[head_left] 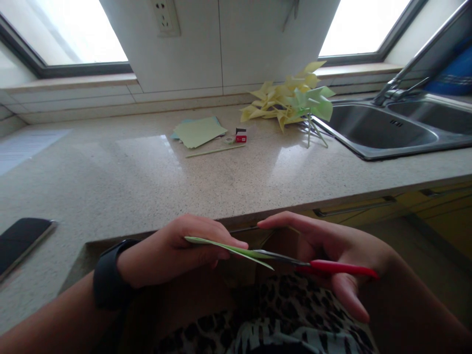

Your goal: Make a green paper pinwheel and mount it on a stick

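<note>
The left hand (173, 250) pinches a green paper (224, 247) flat, so it stays steady. The right hand (332, 260) is closed round red scissors (324, 266), with the blades biting into the paper's edge. The paper is thin and seen from the side. It hangs in the air, just in front of the counter's (147, 177) near edge.

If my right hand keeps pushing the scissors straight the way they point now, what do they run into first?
The right hand aims the red-handled scissors leftward, blades already in the green paper. Straight on, they would meet more of that paper, then probably the left hand pinching it, though depth is hard to judge.
</note>
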`<action>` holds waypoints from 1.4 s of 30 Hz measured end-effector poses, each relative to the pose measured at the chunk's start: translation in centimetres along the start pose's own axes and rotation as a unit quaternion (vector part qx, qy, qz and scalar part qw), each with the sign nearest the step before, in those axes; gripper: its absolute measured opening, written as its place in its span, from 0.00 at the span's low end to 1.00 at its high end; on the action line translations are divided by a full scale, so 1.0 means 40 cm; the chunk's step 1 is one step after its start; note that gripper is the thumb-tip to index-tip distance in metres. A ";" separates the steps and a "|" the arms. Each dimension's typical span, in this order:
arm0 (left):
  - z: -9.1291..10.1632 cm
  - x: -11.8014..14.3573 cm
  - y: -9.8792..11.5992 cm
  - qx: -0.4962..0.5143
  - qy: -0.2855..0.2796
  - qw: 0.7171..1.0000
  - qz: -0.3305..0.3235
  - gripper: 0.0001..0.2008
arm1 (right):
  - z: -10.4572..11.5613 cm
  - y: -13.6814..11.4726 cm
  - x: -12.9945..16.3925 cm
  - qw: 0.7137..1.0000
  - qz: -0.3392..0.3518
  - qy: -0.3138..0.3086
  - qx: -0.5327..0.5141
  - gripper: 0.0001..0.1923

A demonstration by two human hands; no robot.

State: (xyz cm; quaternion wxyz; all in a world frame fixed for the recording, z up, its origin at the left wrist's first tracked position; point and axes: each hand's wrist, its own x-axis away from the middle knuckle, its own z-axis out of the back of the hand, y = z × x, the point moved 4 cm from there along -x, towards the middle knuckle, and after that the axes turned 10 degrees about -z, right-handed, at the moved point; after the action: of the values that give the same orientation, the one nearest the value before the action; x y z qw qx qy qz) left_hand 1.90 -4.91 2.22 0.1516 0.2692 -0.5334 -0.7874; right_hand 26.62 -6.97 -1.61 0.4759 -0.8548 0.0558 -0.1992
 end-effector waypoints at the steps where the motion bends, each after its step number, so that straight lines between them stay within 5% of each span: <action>1: 0.000 0.000 0.000 0.002 0.000 1.000 0.000 0.13 | 0.000 0.000 0.000 1.000 -0.003 -0.001 0.000 0.56; 11: -0.006 -0.005 0.003 0.005 -0.016 1.000 -0.020 0.15 | -0.007 0.001 -0.006 0.999 -0.024 -0.014 -0.023 0.65; 31: -0.009 -0.010 0.011 -0.001 -0.014 0.999 -0.038 0.14 | -0.002 -0.004 -0.013 0.998 -0.022 0.022 0.047 0.56; 42: -0.018 -0.015 0.016 -0.004 -0.022 0.999 -0.027 0.13 | -0.002 0.003 -0.024 0.999 -0.021 0.031 0.018 0.60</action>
State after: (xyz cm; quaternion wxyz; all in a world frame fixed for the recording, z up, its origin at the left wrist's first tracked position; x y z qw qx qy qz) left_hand 2.77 -5.38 2.78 0.1195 0.2652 -0.5263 -0.7990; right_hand 25.72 -6.83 -1.95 0.4848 -0.8406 0.0485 -0.2367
